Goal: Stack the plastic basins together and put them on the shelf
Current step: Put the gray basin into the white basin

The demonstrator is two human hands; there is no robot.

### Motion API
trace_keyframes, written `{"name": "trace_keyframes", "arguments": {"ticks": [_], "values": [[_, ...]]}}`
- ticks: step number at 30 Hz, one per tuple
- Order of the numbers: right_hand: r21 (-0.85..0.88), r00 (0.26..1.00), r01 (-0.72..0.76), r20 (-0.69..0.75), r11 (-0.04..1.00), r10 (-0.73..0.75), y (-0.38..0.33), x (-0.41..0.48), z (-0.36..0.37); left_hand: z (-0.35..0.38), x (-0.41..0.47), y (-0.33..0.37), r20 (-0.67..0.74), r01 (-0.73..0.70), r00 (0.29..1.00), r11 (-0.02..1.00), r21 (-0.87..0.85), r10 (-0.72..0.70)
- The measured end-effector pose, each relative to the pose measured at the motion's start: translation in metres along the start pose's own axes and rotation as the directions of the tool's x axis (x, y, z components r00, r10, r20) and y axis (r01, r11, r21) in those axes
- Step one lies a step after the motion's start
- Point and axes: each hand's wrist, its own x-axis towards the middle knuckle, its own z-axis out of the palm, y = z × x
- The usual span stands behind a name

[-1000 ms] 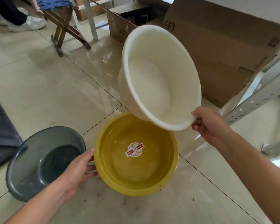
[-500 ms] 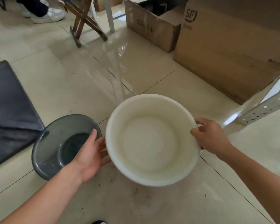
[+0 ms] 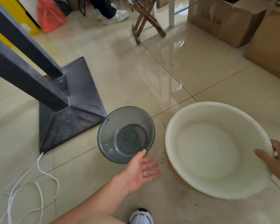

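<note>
A white plastic basin [image 3: 208,149] sits on the tiled floor at the right; only a thin yellow-brown edge of the basin beneath it shows along its lower rim. My right hand [image 3: 276,160] grips the white basin's right rim, thumb inside. A smaller translucent grey basin [image 3: 126,135] stands on the floor to its left. My left hand [image 3: 141,172] is open, palm up, with its thumb tip at the grey basin's near rim and nothing held.
A dark metal stand base [image 3: 68,113] with slanted posts lies left of the grey basin. White cord [image 3: 31,188] trails bottom left. Cardboard boxes [image 3: 225,20] stand at the back right, a wooden folding stool [image 3: 145,18] and a person's feet behind. My shoe [image 3: 141,215] is at the bottom.
The white basin went down into the yellow one, which is now almost hidden. My left hand left that stack and moved to the grey basin. The view swung left.
</note>
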Motion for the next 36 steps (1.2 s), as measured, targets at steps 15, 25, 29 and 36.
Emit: {"name": "trace_keyframes", "arguments": {"ticks": [15, 25, 29, 36], "values": [[0.2, 1.0, -0.02, 0.026, 0.98, 0.015, -0.027, -0.006, -0.02, -0.056, 0.008, 0.045, -0.506, -0.512, 0.795, 0.817, -0.265, 0.335], [0.399, 0.984, -0.178, 0.089, 0.9, 0.156, -0.1, -0.046, -0.028, 0.057, -0.1, 0.123, 0.201, -0.63, 0.768, 0.774, 0.067, 0.608], [0.603, 0.937, -0.349, 0.2, 0.717, 0.287, -0.087, -0.039, -0.036, 0.103, -0.089, 0.099, 0.301, -0.58, 0.814, 0.682, 0.446, 0.496], [0.662, 0.898, -0.437, 0.291, 0.609, 0.329, -0.071, -0.037, -0.035, 0.116, -0.037, 0.067, 0.343, -0.502, 0.851, 0.423, 0.754, 0.399]]}}
